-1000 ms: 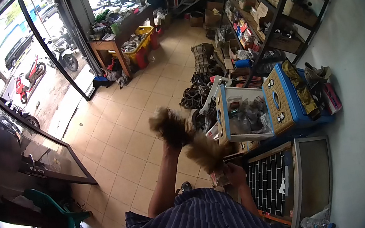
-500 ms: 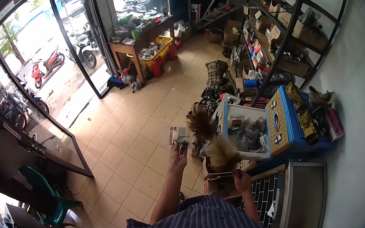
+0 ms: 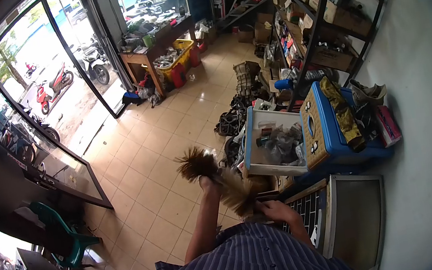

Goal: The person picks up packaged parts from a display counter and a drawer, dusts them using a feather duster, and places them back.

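A feather duster (image 3: 236,191), tan near the grip and dark brown at its tip, slants across in front of me. My right hand (image 3: 275,210) is closed around its handle end, close to my shirt. The dark tip lies over the front of my left hand (image 3: 208,184), which is raised and looks closed. Feathers hide most of its fingers. Only a pale glint of the clear plastic packet (image 3: 210,152) shows beyond the feathers. An open cardboard box (image 3: 261,184) is partly visible behind the duster.
A white-and-blue drawer (image 3: 277,169) of bagged parts stands pulled out at the right. Beside it are a glass-topped cabinet (image 3: 354,220) and a black metal shelf (image 3: 316,24). Engine parts (image 3: 232,116) lie on the tiled floor. A green chair (image 3: 67,238) stands left, near the glass door (image 3: 76,179).
The duster has swung left and down from above the cardboard box, across my left hand, covering the packet. My right hand has moved slightly left. My view has shifted a little.
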The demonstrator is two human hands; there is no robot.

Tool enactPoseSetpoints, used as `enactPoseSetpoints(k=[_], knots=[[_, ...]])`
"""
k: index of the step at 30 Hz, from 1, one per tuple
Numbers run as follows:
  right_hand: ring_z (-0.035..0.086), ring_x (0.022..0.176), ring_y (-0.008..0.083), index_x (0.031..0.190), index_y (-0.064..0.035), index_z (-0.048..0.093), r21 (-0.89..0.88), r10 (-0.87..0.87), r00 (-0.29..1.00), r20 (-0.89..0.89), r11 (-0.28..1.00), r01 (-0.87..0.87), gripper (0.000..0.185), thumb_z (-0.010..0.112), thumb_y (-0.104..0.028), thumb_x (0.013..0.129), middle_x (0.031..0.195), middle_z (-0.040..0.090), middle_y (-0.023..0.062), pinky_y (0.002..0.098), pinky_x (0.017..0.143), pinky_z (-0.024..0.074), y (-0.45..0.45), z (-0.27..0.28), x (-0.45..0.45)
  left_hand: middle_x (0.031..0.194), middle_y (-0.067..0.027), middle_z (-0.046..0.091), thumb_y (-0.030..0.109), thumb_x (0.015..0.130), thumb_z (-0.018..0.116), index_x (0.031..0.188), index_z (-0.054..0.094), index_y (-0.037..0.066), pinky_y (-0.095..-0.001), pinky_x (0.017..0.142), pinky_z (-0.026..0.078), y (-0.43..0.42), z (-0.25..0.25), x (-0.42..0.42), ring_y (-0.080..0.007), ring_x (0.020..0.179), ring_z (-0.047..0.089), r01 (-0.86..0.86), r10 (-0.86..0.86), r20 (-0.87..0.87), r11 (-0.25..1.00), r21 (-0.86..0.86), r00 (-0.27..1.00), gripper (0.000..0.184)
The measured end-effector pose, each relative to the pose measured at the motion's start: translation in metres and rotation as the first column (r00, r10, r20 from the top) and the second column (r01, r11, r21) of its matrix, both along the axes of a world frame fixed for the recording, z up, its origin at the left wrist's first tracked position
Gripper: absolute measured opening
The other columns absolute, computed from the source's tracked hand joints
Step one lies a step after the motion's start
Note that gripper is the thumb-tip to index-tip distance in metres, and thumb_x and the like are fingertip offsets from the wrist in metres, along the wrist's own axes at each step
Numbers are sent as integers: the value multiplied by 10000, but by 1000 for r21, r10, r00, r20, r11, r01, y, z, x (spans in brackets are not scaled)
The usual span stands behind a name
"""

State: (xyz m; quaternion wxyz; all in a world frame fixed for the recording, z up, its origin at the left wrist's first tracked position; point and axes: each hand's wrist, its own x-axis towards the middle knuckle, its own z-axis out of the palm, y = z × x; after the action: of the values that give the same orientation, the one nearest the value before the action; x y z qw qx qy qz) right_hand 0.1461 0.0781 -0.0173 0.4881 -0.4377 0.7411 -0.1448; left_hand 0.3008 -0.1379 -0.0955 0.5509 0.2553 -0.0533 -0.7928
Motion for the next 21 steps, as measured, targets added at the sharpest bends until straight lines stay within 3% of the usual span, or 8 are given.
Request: enactPoseSetpoints(k=[4, 9, 12, 14, 16, 18, 20, 21], knots=[[674, 876, 302, 1196, -65, 625, 144, 291, 951, -102, 951, -275, 662, 425, -630, 915, 979, 686, 187, 380, 768, 515, 6, 65, -12, 715, -1, 572, 306, 941, 467, 957, 638, 105, -280, 456, 328, -6, -67, -1, -155, 546, 461, 64, -84, 175, 992, 113, 981, 264], [681, 716, 252, 1015, -37, 630, -219, 218, 956, -196, 940, -260, 439, 654, -439, 840, 852, 700, 134, 342, 661, 530, 48, 227, -45, 565, 6, 417, 389, 918, 507, 768, 512, 149, -255, 346, 243, -12, -39, -17, -115, 383, 319, -89, -31, 325, 933, 348, 945, 283], [654, 571, 211, 964, -67, 624, -641, 5, 974, -225, 752, -152, 309, 759, -258, 762, 756, 675, 94, 317, 569, 522, 86, 327, -25, 577, 4, 414, 370, 931, 475, 762, 483, 147, -261, 367, 256, -15, -60, -13, -116, 399, 330, 2, -97, 317, 958, 288, 943, 280], [603, 491, 174, 963, -113, 627, -870, -170, 898, -407, 371, -324, 278, 762, -217, 744, 682, 630, 69, 297, 489, 493, 104, 346, -9, 581, 2, 415, 364, 936, 462, 765, 476, 146, -265, 376, 261, -12, -56, -14, -118, 405, 339, 12, -95, 317, 967, 254, 943, 277], [562, 451, 144, 984, -144, 621, -728, -114, 735, -669, 302, -615, 280, 741, -211, 740, 652, 596, 61, 284, 399, 440, 103, 390, 0, 588, 2, 419, 341, 942, 442, 778, 468, 149, -278, 387, 271, -5, -47, -16, -129, 409, 340, 15, -104, 342, 967, 255, 934, 254], [434, 498, 143, 850, -128, 518, -537, -86, 547, -833, 364, -761, 180, 665, -218, 798, 688, 565, 65, 286, 548, 372, 114, 419, 12, 585, 0, 418, 324, 940, 441, 783, 468, 148, -284, 389, 272, -4, -48, -13, -135, 411, 338, 64, -134, 349, 977, 205, 928, 237], [427, 532, 158, 948, -79, 538, -240, 10, 354, -935, 716, -655, 200, 630, -147, 784, 757, 545, 100, 283, 551, 378, 129, 455, 40, 583, -3, 416, 306, 937, 440, 787, 468, 147, -291, 390, 273, 4, -47, -12, -141, 412, 335, 112, -165, 350, 980, 166, 922, 221], [427, 532, 158, 948, -79, 538, -237, 13, 355, -935, 721, -651, 200, 630, -147, 784, 757, 545, 100, 283, 551, 378, 128, 448, 32, 577, -6, 412, 297, 934, 440, 775, 468, 145, -293, 391, 275, 6, -43, -12, -145, 413, 332, 93, -151, 355, 980, 177, 922, 222]])
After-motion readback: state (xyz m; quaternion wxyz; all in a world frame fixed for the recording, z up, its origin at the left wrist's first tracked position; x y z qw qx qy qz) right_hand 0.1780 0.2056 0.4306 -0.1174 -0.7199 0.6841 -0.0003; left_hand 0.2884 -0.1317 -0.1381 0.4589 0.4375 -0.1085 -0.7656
